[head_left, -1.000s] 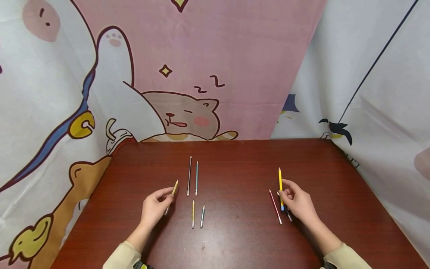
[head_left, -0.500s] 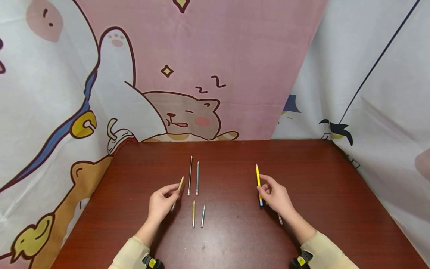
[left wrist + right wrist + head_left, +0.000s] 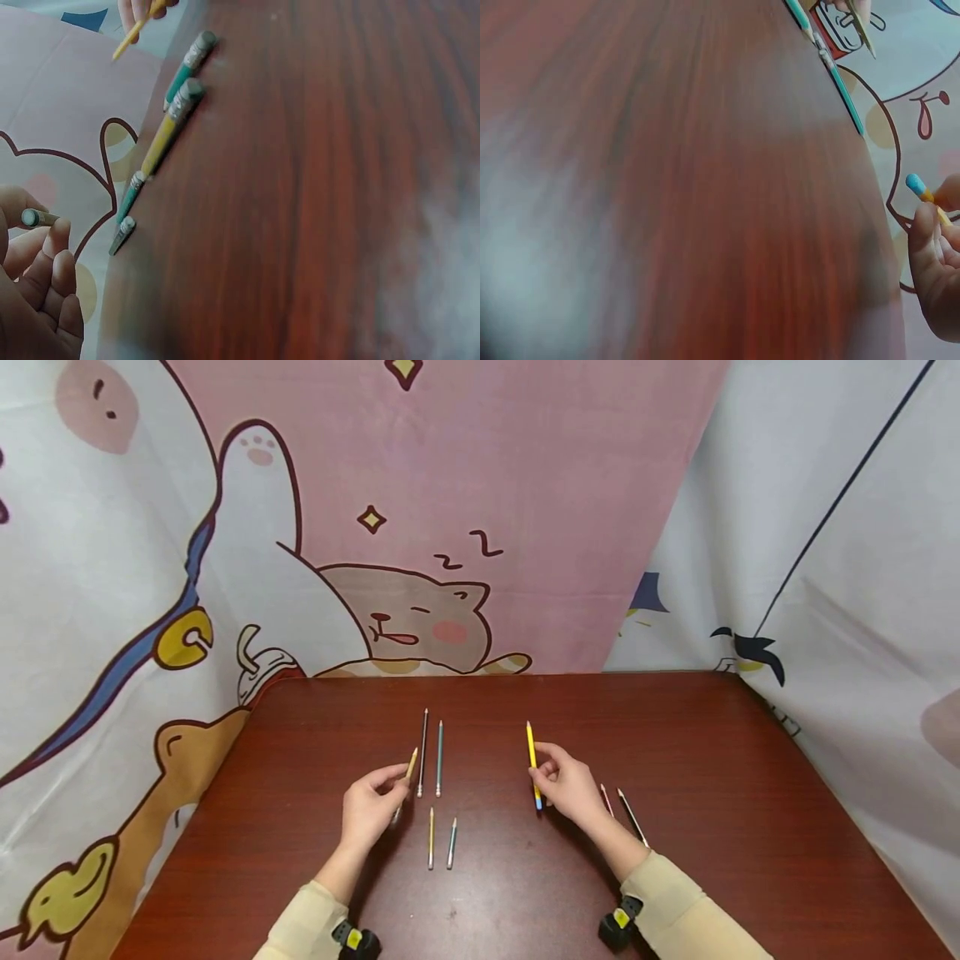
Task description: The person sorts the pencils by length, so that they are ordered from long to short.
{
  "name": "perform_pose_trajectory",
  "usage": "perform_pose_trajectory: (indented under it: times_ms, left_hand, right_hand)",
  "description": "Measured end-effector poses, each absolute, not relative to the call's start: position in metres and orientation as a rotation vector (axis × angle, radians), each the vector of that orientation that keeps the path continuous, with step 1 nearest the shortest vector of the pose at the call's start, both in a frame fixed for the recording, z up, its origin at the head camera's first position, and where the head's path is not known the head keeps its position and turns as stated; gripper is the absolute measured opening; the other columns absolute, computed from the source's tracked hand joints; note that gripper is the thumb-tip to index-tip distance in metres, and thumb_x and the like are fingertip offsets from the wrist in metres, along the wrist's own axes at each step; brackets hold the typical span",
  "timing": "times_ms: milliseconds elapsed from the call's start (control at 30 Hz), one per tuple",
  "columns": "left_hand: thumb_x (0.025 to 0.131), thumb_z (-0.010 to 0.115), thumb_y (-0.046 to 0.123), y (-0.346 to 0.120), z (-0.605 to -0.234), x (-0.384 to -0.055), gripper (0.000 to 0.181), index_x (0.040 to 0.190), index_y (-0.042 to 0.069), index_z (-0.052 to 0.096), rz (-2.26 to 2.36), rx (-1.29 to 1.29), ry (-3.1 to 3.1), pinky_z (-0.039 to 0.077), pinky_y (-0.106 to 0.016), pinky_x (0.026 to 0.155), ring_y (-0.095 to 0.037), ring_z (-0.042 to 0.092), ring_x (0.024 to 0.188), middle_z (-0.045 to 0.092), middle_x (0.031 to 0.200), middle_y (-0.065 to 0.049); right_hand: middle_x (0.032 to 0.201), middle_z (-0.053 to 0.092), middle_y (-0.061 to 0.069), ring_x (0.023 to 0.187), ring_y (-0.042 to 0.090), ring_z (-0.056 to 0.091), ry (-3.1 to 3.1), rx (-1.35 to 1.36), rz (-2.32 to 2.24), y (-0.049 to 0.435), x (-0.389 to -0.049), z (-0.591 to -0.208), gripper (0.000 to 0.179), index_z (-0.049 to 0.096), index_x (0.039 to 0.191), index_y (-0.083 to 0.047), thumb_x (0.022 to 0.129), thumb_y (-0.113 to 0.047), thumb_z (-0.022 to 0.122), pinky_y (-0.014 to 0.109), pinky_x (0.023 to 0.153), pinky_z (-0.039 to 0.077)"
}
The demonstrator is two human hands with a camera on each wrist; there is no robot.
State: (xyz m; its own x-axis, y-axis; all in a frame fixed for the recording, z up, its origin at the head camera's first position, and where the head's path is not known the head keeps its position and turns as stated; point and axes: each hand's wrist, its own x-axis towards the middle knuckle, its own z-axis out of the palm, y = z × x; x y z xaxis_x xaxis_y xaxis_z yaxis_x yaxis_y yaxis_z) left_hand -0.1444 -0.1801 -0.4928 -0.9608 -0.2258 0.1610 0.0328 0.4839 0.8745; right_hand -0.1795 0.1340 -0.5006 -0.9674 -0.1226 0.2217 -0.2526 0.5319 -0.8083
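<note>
My left hand (image 3: pixel 369 806) pinches a pale yellow pencil (image 3: pixel 412 764) above the table, left of the upright row of pencils. Its eraser end (image 3: pixel 30 217) pokes out between thumb and fingers in the left wrist view. A bright yellow pencil (image 3: pixel 532 745) with a blue end is pinched by my right hand (image 3: pixel 567 787), tip pointing away from me. Between the hands lie a dark pencil (image 3: pixel 423 752) and a teal pencil (image 3: pixel 440 756). Nearer to me are a short yellow pencil (image 3: pixel 431 839) and a short teal pencil (image 3: pixel 452 843).
To the right, a red pencil (image 3: pixel 606 800) and a black pencil (image 3: pixel 632 816) lie partly hidden by the right forearm. The brown table (image 3: pixel 697 718) meets a printed cloth backdrop (image 3: pixel 570 527) along its far edge.
My right hand has carried the bright yellow pencil leftward, away from the red and black pencils. My left hand has shifted a little right and away from me, its pencil still held.
</note>
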Motion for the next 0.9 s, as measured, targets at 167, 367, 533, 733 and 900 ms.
perform_pose_trajectory:
  times_ms: [167,367,533,733,900]
  left_hand:
    - [0.082,0.073,0.009,-0.176,-0.491,-0.146,0.022,0.103,0.008,0.079,-1.477,0.169,-2.457,0.044,-0.021,0.060,-0.006,0.059,0.064,0.070,0.073,0.000]
    - [0.082,0.074,0.009,-0.171,-0.489,-0.147,0.022,0.103,0.007,0.078,-1.499,0.151,-2.431,0.043,-0.021,0.060,-0.006,0.059,0.064,0.071,0.073,-0.002]
    - [0.081,0.075,0.009,-0.167,-0.487,-0.148,0.022,0.102,0.008,0.079,-1.523,0.176,-2.404,0.044,-0.021,0.060,-0.006,0.058,0.064,0.070,0.073,-0.002]
    - [0.082,0.075,0.008,-0.161,-0.487,-0.149,0.021,0.102,0.007,0.079,-1.583,0.215,-2.367,0.043,-0.019,0.059,-0.004,0.058,0.064,0.071,0.074,-0.002]
    - [0.082,0.075,0.009,-0.156,-0.485,-0.151,0.021,0.102,0.004,0.078,-1.649,0.252,-2.308,0.042,-0.018,0.059,-0.004,0.056,0.065,0.070,0.075,-0.004]
  right_hand:
    - [0.071,0.062,-0.001,0.051,0.009,0.058,-2.635,0.311,1.486,0.114,-0.187,-0.501,0.041,0.060,0.126,0.000,0.087,-0.003,0.071,0.025,0.044,0.050]
    - [0.070,0.062,0.001,0.048,0.014,0.060,-2.633,0.259,1.595,0.093,-0.195,-0.502,0.039,0.060,0.125,-0.001,0.088,-0.004,0.070,0.027,0.045,0.051]
    - [0.069,0.063,0.000,0.047,0.015,0.061,-2.654,0.256,1.611,0.079,-0.199,-0.505,0.039,0.060,0.125,-0.001,0.088,-0.006,0.071,0.027,0.045,0.052]
    - [0.069,0.063,0.001,0.047,0.015,0.061,-2.666,0.256,1.619,0.064,-0.202,-0.508,0.041,0.059,0.126,0.000,0.088,-0.007,0.072,0.027,0.045,0.052]
    - [0.069,0.064,0.001,0.046,0.014,0.061,-2.688,0.244,1.584,0.052,-0.205,-0.511,0.042,0.059,0.126,0.001,0.088,-0.009,0.072,0.026,0.045,0.051]
